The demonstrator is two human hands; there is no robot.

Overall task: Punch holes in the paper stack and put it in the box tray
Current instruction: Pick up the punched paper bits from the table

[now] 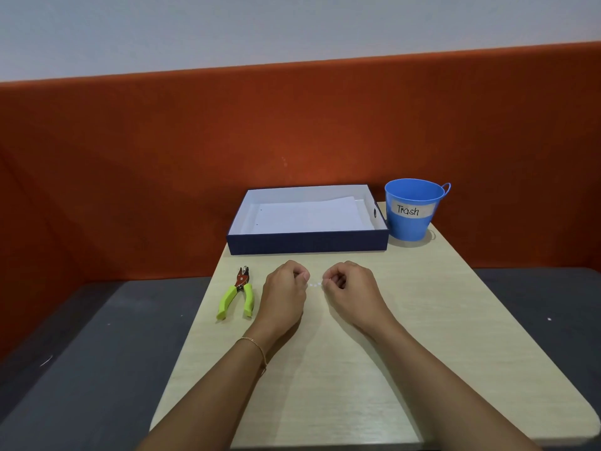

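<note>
While resting just in front of the box tray (309,245), both curled tight: left hand (284,288), right hand (349,288); pinching anything or not, cannot tell. Between them, paper chips (313,284). Inside tray, paper stack (312,216), holes showing. Front-left of tray, hole punch (242,281); at tray's right, trash bucket (411,222).

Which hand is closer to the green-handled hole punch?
Left. The left hand rests just beside the hole punch, on its right; the right hand lies farther right, past the left hand.
</note>
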